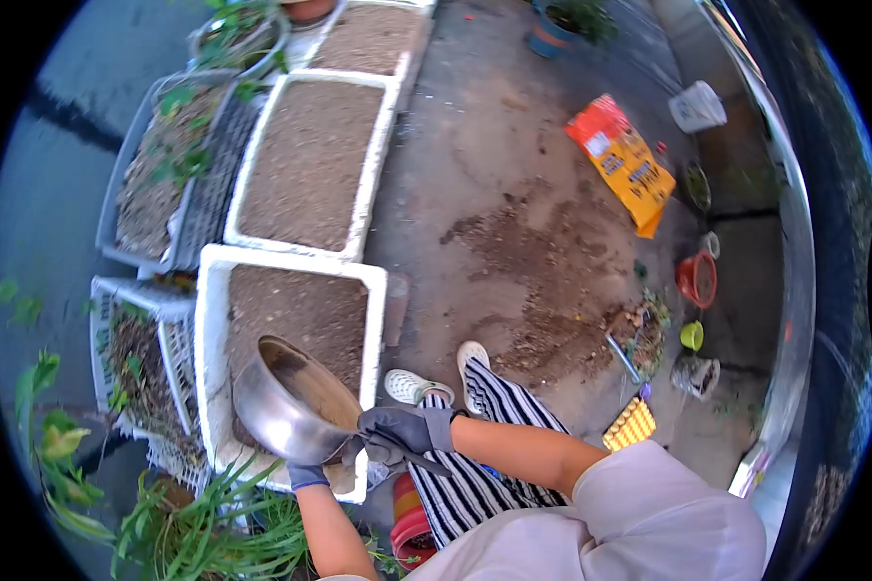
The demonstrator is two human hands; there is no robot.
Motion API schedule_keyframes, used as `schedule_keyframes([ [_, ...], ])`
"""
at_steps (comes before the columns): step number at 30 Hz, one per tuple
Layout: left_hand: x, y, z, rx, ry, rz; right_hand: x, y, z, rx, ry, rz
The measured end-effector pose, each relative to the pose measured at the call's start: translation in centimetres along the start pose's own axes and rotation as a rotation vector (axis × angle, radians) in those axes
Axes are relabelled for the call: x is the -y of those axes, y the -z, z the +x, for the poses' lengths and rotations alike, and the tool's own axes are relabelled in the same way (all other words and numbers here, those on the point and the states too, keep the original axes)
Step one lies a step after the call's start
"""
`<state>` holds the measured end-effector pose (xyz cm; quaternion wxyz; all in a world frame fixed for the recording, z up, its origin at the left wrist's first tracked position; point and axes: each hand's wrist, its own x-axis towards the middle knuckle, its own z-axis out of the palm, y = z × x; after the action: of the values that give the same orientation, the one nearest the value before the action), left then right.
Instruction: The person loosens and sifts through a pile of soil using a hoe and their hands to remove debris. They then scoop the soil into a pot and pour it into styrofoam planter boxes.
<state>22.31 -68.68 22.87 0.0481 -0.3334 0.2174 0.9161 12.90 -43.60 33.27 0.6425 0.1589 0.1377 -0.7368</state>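
Note:
A metal basin [281,412] is tilted on its side over the nearest white foam box [378,320], which holds brown soil [295,305]. The basin's inside looks brown and dirt-coated. My right hand [402,433], in a dark grey glove, is closed on the basin's near rim. Below the basin is my left hand [308,474], also gloved; its fingers are mostly hidden behind the metal, and it seems to support the underside.
Two more soil-filled foam boxes [310,160] run away from me. Planters [155,174] with vines stand to the left, long green leaves [213,528] in front. Loose soil [543,261], an orange-yellow bag [625,165], an egg tray [631,424] and small pots [696,281] lie right.

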Motion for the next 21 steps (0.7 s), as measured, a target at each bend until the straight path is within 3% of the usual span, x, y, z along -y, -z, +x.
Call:
schedule_keyframes([
  [5, 6.2, -3.2, 2.1, 0.047, 0.1, 0.094, 0.2, 2.4, -8.5, -0.074, 0.131, -0.234],
  [10, 15.6, -8.5, 4.5, 0.119, 0.171, 0.234, 0.8, 6.0, -18.6, -0.252, 0.177, -0.144],
  [16, 33.3, -13.9, 4.0, 0.271, 0.214, 0.471, -0.5, 15.9, -34.3, -0.4, 0.285, -0.059],
  [18, 40.5, -14.8, 3.3, 0.292, 0.25, 0.501, -0.7, 21.4, -40.4, -0.346, 0.254, 0.008],
  [20, 48.1, -17.9, 2.0, 0.047, 0.326, 0.189, -1.0, 26.9, -45.3, -0.387, 0.291, 0.093],
  [21, 50.6, -17.4, 2.2, 0.165, 0.373, 0.161, -0.4, 28.5, -47.7, -0.504, 0.318, 0.048],
])
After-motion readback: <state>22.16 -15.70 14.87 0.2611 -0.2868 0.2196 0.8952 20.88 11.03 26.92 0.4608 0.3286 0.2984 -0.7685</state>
